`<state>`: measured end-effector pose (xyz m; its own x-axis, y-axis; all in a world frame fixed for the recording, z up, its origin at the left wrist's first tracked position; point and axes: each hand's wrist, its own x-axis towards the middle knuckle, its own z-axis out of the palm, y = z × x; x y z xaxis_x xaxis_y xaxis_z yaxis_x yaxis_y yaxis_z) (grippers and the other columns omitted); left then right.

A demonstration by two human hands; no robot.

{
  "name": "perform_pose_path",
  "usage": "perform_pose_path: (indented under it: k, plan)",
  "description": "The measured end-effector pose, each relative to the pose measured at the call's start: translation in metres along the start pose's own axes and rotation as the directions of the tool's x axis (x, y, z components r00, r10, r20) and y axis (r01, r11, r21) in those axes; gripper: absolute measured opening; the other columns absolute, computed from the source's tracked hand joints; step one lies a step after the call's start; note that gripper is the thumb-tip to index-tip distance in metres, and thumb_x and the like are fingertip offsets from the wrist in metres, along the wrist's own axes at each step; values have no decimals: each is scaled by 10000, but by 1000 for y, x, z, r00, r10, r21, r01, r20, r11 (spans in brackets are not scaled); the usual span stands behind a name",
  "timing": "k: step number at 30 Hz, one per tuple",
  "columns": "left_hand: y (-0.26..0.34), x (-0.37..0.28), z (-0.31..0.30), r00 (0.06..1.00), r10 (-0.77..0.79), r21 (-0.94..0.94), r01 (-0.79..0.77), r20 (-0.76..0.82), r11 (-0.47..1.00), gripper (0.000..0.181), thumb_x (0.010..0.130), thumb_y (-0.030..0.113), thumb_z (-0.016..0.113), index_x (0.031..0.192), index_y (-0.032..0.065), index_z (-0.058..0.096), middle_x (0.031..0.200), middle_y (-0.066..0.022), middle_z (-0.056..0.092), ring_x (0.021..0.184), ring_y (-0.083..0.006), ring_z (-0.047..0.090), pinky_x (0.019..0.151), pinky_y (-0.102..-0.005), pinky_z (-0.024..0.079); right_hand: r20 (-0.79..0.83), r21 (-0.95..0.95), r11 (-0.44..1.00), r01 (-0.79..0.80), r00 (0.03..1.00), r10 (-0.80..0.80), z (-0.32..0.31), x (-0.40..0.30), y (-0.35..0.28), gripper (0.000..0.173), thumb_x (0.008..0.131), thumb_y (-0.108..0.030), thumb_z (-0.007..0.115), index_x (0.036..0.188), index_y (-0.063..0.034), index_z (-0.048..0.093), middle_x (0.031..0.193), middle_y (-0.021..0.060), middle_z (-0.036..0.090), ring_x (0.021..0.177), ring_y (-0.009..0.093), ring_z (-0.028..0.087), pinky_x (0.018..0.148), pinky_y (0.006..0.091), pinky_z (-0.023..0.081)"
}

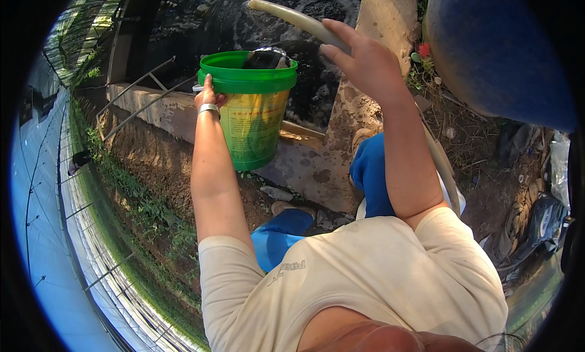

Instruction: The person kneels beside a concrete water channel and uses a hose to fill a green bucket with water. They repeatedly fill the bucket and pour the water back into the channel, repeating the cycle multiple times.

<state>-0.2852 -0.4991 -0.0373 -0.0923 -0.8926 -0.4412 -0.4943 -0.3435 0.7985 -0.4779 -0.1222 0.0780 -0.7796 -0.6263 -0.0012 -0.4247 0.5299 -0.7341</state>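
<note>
My left hand (211, 95), with a silvery band at the wrist, grips the rim side of a green plastic bucket (253, 128) that bears printed writing. The bucket is held over the corner of a concrete-walled basin, and its opening shows dark contents or a dark thing with a shiny edge at the far side. In my right hand (363, 59) is a pale, thick hose (292, 19); its open end points to the upper left, above dark, foamy liquid (192, 27). The hose runs back beside my right arm. Whether liquid leaves the hose cannot be told.
A concrete ledge (340, 169) borders the liquid, with my feet near it. A metal frame (137, 96) leans at the left wall. A large blue barrel (502, 50) stands at upper right. Plastic sheeting and bags (544, 224) lie at the right, plants (151, 215) at the left.
</note>
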Motion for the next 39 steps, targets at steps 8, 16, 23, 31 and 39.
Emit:
perform_pose_path:
  k: [8, 16, 23, 31, 39]
  plan:
    - [1, 1, 7, 1000, -3, 13, 3, 15, 1000, 527, 757, 491, 748, 889, 1, 604, 658, -69, 601, 442, -135, 528, 487, -337, 575, -7, 18, 1000, 15, 1000, -15, 1, -1, 1, 445, 895, -401, 570, 1316, -271, 514, 868, 79, 686, 812, 273, 667, 731, 417, 528]
    - [1, 4, 21, 1000, 10, 61, -11, 21, 998, 528, 763, 500, 738, 915, 7, 628, 716, -76, 619, 472, -146, 548, 508, -353, 581, -4, 17, 1000, 18, 1000, -18, 3, 1, 2, 448, 895, -400, 566, 1319, -266, 510, 878, 74, 685, 814, 271, 667, 731, 416, 528]
    - [0, 9, 29, 1000, 6, 65, -6, 14, 998, 533, 767, 495, 735, 933, 0, 634, 702, -76, 597, 487, -159, 556, 525, -366, 587, 1, 29, 999, 15, 1000, -15, 2, 2, 3, 449, 890, -405, 567, 1311, -260, 515, 904, 71, 685, 828, 272, 666, 734, 415, 527]
    - [1, 3, 33, 1000, 3, 76, -4, 5, 997, 543, 781, 489, 724, 961, -15, 634, 692, -83, 586, 488, -168, 552, 526, -359, 582, -15, 32, 999, 29, 999, -29, 5, 3, 6, 451, 887, -401, 571, 1313, -266, 512, 894, 74, 686, 826, 279, 666, 735, 419, 527]
    - [-4, -17, -4, 999, 24, -27, -23, 31, 999, 549, 792, 482, 715, 931, -40, 612, 663, -94, 594, 465, -180, 559, 495, -344, 574, 16, 26, 999, 32, 999, -32, 6, 1, 4, 450, 887, -401, 579, 1312, -264, 518, 894, 81, 687, 826, 276, 664, 723, 411, 523]
